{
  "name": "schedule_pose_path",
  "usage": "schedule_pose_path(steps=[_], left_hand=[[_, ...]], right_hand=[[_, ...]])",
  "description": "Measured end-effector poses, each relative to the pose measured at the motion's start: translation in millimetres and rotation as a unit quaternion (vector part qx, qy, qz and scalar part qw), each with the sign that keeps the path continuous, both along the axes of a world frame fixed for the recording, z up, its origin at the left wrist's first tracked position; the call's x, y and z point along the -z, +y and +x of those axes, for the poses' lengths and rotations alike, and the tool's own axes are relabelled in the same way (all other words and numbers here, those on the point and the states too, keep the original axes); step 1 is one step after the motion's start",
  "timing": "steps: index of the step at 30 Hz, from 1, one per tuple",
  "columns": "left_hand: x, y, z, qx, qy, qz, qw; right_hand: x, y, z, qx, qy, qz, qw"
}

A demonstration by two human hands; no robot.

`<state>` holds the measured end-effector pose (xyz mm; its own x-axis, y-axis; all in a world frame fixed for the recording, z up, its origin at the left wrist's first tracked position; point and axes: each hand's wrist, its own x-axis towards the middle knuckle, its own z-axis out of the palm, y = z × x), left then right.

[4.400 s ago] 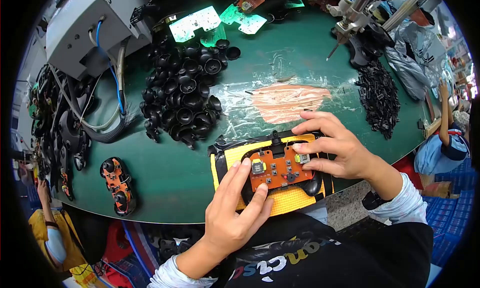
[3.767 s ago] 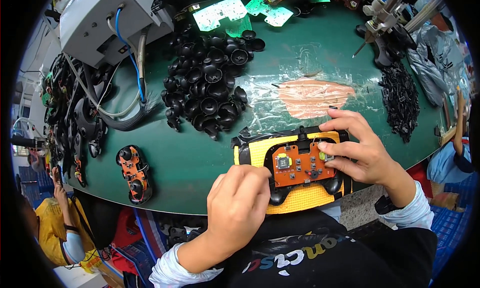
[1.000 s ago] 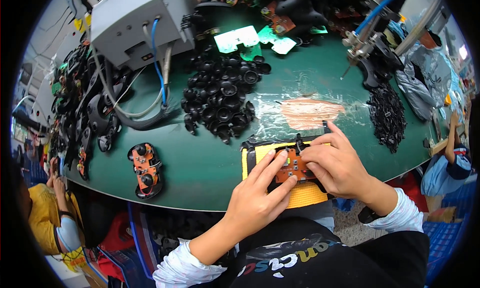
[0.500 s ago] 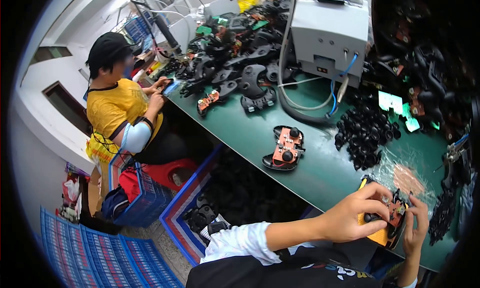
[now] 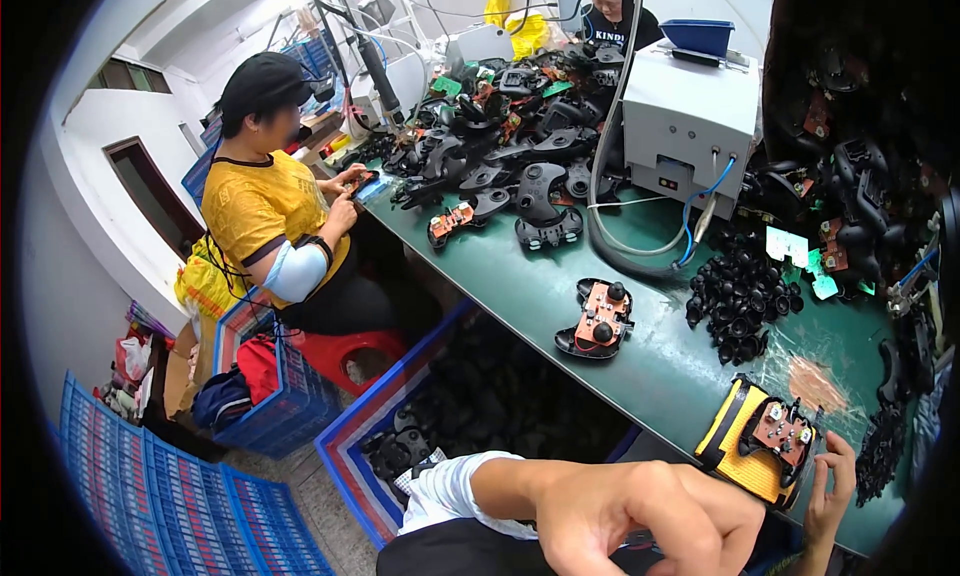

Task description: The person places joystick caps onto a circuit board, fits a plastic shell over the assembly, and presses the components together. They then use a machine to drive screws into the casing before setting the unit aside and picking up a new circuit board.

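Note:
A black game controller half with an orange circuit board [image 5: 783, 434] lies on a yellow pad with a black band [image 5: 724, 438], at the table's near right edge. My right hand [image 5: 832, 479] is beside the controller's right side, fingers stretched and a little apart; whether they touch it is hard to tell. My left hand [image 5: 650, 516] is close in front of my body, left of the pad, with fingers curled together; anything inside them is hidden. Farther left on the green table rests another open controller [image 5: 598, 318], its board bearing two black thumbstick caps.
A heap of black thumbstick caps [image 5: 740, 301] lies beyond the pad. A grey machine box [image 5: 690, 116] with hoses stands behind it, among piles of controller shells [image 5: 550, 196]. A blue-rimmed crate [image 5: 345, 441] is below the table edge. A person in yellow [image 5: 270, 206] sits at left.
My left hand has drawn back from the circuit board toward my body, uncovering the controller and the yellow pad. My right hand stays beside the controller. The view has shifted slightly.

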<state>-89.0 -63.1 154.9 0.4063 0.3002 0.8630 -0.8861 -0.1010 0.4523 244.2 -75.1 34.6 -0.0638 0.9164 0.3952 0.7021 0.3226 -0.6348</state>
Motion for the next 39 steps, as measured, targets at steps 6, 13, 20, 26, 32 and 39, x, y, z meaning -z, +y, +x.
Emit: schedule_pose_path(steps=[6, 13, 20, 26, 32, 39], left_hand=[[-31, -19, 5, -0.161, 0.207, -0.081, 0.962], [-33, -38, 21, -0.317, 0.171, 0.044, 0.932], [-15, -53, 73, -0.288, 0.310, 0.010, 0.906], [75, -27, 51, -0.154, 0.520, 0.026, 0.840], [140, 7, 42, -0.537, 0.516, 0.053, 0.665], [151, 27, 70, -0.594, 0.509, 0.122, 0.611]], right_hand=[[5, -28, 21, 0.058, -0.008, 0.004, 0.998], [-15, -24, -11, 0.034, -0.035, 0.033, 0.998], [4, -18, 2, 0.040, -0.028, 0.035, 0.998], [21, -30, 15, 0.074, -0.022, 0.050, 0.996], [19, -38, 19, 0.072, -0.020, 0.055, 0.996], [28, -24, 2, 0.016, 0.000, 0.070, 0.997]])
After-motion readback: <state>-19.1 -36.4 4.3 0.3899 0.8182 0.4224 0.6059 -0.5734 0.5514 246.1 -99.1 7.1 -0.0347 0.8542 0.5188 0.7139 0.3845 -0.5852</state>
